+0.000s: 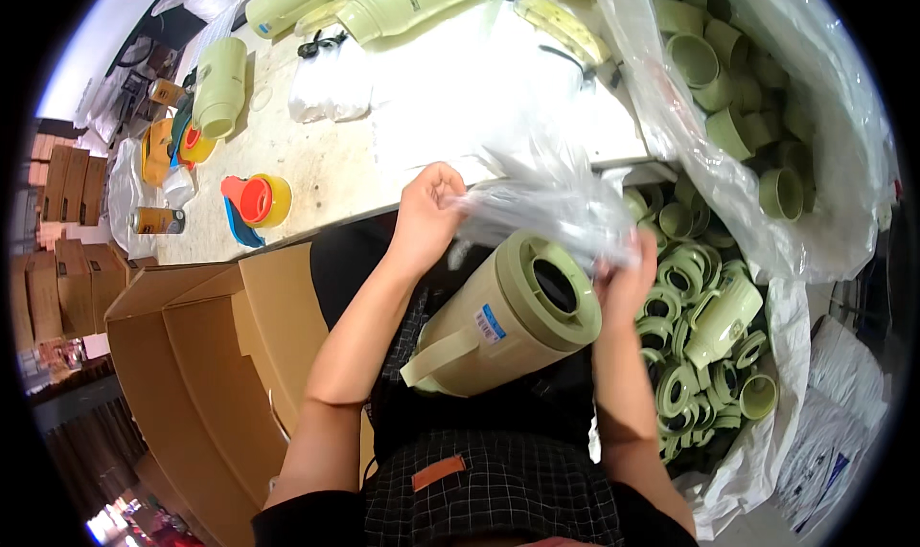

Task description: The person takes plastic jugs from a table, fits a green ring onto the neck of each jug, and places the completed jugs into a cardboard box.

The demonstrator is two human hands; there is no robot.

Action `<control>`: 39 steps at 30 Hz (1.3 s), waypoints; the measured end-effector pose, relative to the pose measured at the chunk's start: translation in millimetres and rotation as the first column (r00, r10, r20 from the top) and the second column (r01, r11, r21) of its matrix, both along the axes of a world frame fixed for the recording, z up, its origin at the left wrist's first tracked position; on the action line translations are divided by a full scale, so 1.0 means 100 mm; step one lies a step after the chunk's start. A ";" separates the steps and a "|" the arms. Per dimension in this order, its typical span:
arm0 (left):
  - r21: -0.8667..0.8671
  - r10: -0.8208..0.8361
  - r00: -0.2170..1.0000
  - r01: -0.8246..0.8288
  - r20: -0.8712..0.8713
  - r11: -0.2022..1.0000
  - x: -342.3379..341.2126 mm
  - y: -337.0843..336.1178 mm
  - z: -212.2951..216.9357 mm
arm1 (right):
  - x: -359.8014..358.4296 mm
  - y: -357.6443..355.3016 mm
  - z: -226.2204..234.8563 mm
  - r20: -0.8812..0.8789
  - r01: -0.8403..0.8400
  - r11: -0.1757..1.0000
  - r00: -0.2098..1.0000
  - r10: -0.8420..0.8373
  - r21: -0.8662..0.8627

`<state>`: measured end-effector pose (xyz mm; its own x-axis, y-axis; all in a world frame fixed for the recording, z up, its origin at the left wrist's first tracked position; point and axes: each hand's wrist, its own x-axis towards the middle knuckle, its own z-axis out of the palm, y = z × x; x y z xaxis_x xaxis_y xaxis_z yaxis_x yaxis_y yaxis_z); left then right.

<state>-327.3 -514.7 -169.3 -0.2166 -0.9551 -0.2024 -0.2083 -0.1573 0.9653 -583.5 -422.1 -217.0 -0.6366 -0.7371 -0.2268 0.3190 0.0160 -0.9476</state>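
Both your hands, left hand (425, 214) and right hand (628, 277), pinch clear plastic bag (546, 202) with closed fingers above green jug (508, 319) on your lap.

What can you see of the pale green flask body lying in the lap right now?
The flask body is a pale green plastic-looking cylinder with a matching strap handle along its side and a small blue-and-white sticker near the top. It lies tilted on the person's lap, its round open mouth, dark inside, facing up and right. No lid is fitted. A crumpled clear plastic bag, held by the left hand and right hand, hangs over its rim. The right hand is beside the rim.
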 end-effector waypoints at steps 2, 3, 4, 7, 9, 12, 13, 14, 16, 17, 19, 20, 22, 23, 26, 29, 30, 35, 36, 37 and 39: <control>-0.053 -0.062 0.994 0.057 -0.092 0.997 0.02 0.32 0.42 | 0.31 0.49 -0.05 -0.440 -0.017 0.991 0.897 -0.043 -0.132; -0.201 -0.140 0.987 0.123 -0.074 0.972 0.09 0.62 0.57 | 0.44 0.74 -0.01 -0.430 -0.106 0.962 0.903 -0.013 -0.252; -0.377 -0.213 0.977 0.203 0.016 0.904 0.17 0.82 0.73 | 0.50 0.85 0.14 -0.673 -0.290 0.947 0.729 0.124 -0.139; -0.445 -0.116 0.958 0.227 0.263 0.866 0.56 1.37 0.65 | 0.72 1.23 0.14 -0.480 -0.658 0.752 0.651 0.588 0.029; -0.319 -0.019 0.879 0.193 0.477 0.928 0.87 1.75 0.38 | 0.73 1.34 -0.03 -0.763 -0.742 0.521 0.020 0.646 0.422; -0.346 0.212 0.810 -0.012 0.547 0.938 0.97 2.26 -0.08 | 1.08 1.06 0.27 -0.412 -0.848 0.321 0.135 0.901 0.423; -0.380 0.272 0.810 -0.066 0.520 0.923 0.96 2.31 -0.13 | 1.15 0.92 0.17 -0.511 -0.897 0.227 0.002 0.860 0.380; -0.467 0.403 0.798 -0.176 0.448 0.867 0.95 2.34 -0.07 | 1.31 0.83 0.27 -0.445 -0.924 0.176 0.006 0.896 0.340; -0.608 0.686 0.662 -0.420 0.303 0.674 1.10 2.46 0.21 | 1.59 0.64 0.63 -0.409 -0.975 0.007 -0.086 0.908 0.220; -0.660 0.785 0.518 -0.463 0.340 0.591 1.31 2.57 0.40 | 1.76 0.61 0.82 -0.438 -0.986 -0.090 -0.145 0.887 0.143; -0.595 0.855 0.316 -0.618 0.411 0.514 1.83 2.84 0.83 | 2.15 0.72 1.11 -0.434 -0.943 -0.333 -0.294 0.852 -0.014; -0.476 0.837 0.295 -0.715 0.460 0.513 2.13 2.97 1.05 | 2.30 0.80 1.15 -0.404 -0.888 -0.448 -0.375 0.835 -0.101; 0.182 0.921 0.374 -0.903 -0.109 0.388 2.87 3.36 1.03 | 2.51 0.93 1.25 -0.402 -0.787 -0.584 -0.478 0.781 -0.199; 0.508 0.852 0.051 -0.784 -0.520 0.357 3.11 3.65 0.77 | 2.55 0.97 1.21 -0.411 -0.804 -0.575 -0.477 0.777 -0.154; 0.735 0.927 0.272 -0.568 -0.257 0.370 3.87 4.18 0.00 | 2.45 0.93 1.01 -0.387 -0.884 -0.467 -0.427 0.817 -0.010; 0.735 0.833 0.545 -0.602 0.094 0.311 4.06 4.47 -0.90 | 1.96 0.69 0.77 -0.293 -0.960 -0.237 -0.272 0.917 0.150; 0.739 0.802 0.580 -0.601 0.141 0.305 4.08 4.65 -1.15 | 1.81 0.59 0.73 -0.291 -0.957 -0.174 -0.238 0.927 0.231; 0.754 0.791 0.586 -0.597 0.175 0.275 4.21 5.20 -1.96 | 1.24 -0.32 0.67 -0.250 -0.941 0.316 0.279 0.927 0.123; 0.745 0.786 0.597 -0.596 0.162 0.300 4.23 5.22 -2.06 | 1.15 -0.69 0.75 -0.340 -0.841 0.515 0.442 0.830 0.166; 0.722 0.778 0.610 -0.605 0.149 0.335 4.31 5.28 -2.09 | 1.13 -1.09 0.74 -0.414 -0.714 0.676 0.568 0.711 0.182; 0.648 0.734 0.666 -0.619 0.133 0.444 4.56 5.34 -2.05 | 0.86 -2.07 0.56 -0.714 -0.540 0.842 0.595 0.369 -0.015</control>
